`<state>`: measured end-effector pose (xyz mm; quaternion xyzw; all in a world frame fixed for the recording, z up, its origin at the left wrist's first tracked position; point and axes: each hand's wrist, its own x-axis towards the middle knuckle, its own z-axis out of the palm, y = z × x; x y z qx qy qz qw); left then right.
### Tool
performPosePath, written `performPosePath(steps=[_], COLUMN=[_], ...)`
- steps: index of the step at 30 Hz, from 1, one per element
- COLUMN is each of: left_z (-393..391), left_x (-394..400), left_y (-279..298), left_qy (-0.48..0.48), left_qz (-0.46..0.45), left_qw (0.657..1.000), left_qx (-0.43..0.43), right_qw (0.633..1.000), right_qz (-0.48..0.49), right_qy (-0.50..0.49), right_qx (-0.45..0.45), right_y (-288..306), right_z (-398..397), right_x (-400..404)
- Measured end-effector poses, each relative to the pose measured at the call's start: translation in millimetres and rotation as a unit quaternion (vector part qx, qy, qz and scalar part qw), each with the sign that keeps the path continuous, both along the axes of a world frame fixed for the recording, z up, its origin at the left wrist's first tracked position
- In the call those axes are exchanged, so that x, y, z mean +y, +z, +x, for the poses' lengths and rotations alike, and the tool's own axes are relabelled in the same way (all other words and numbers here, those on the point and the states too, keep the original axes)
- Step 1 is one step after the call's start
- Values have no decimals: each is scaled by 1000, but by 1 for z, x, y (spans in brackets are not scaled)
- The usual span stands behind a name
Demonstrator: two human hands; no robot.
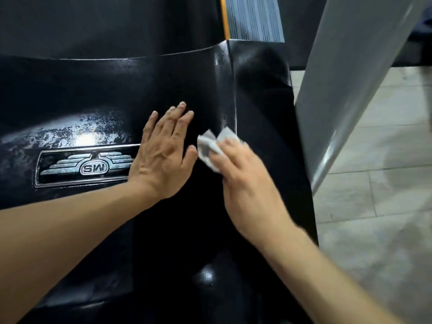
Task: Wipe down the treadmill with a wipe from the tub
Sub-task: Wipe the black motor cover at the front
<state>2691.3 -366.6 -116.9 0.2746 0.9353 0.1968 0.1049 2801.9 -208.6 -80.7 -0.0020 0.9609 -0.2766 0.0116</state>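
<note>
You see one readable mark: winged badge [87, 166] on treadmill hood [105, 85], just left of your left hand [163, 153], lettered "MS", upside down to you.

Count, head view: two bare hands, left hand [161, 155] and right hand [245, 178]. One crumpled white wipe [210, 148]. One glossy black plastic treadmill cover [93, 90], bearing one silver winged emblem plate [86, 166]. One grey metal upright post [350, 90].

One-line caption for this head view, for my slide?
Right hand rubs a wipe across the treadmill's black motor cover while left hand rests flat beside it.
</note>
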Motion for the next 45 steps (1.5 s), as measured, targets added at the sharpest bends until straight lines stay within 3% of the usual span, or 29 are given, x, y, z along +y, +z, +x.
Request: performPosePath(steps=[4, 7, 9, 11, 14, 16, 18, 21, 23, 24, 28, 30, 35, 39, 43, 45], left_z=[0, 0, 8, 27, 65, 91, 113, 140, 149, 151, 153, 149, 150, 159, 168, 175], left_x=[0, -3, -3, -4, -5, -7, -11, -24, -27, -27, -25, -26, -36, -44, -48, -50], left_y=[3, 6, 14, 21, 30, 40, 50, 53, 53, 53, 56, 61, 68, 75, 76, 75], left_qy=[-13, -32, -49, -91, -149, -173, -202, -272, -281, -279, -286, -292, -399, -425, -437, -445], left_qz=[1, -20, -24, -11, 17, 26, 17, -13, -28, -32, -47, -68, -97, -111, -135, -139], left_qw=[1000, 999, 998, 995, 988, 983, 977, 962, 959, 959, 957, 954, 911, 898, 888, 883], left_qx=[-13, -25, -30, -31, -40, -57, -64, -38, -28, -24, -16, -16, 28, 34, 43, 53], right_qw=[988, 910, 859, 871, 946, 944, 903, 789, 746, 760, 874, 874, 700, 686, 607, 600], right_qz=[-80, -126, -129, -137, -87, -75, -75, -56, -58, -60, -55, -63, -110, -151, -242, -242], right_qy=[-130, -394, -495, -471, -305, -316, -421, -611, -660, -645, -483, -482, -697, -710, -756, -760], right_qx=[-2, -28, -29, 12, 63, 62, 49, -38, -71, -52, 4, 3, -108, -58, -40, -61], right_y=[6, -13, -28, -25, -11, -7, -15, -25, -24, -23, -17, -17, -35, -14, 4, 9], right_z=[81, 86, 75, 60, 63, 92, 142, 212, 218, 207, 161, 177, 266, 277, 260, 253], right_x=[-14, 19, 33, 9, -50, -60, -51, -35, -35, -39, -68, -63, -46, -115, -197, -225])
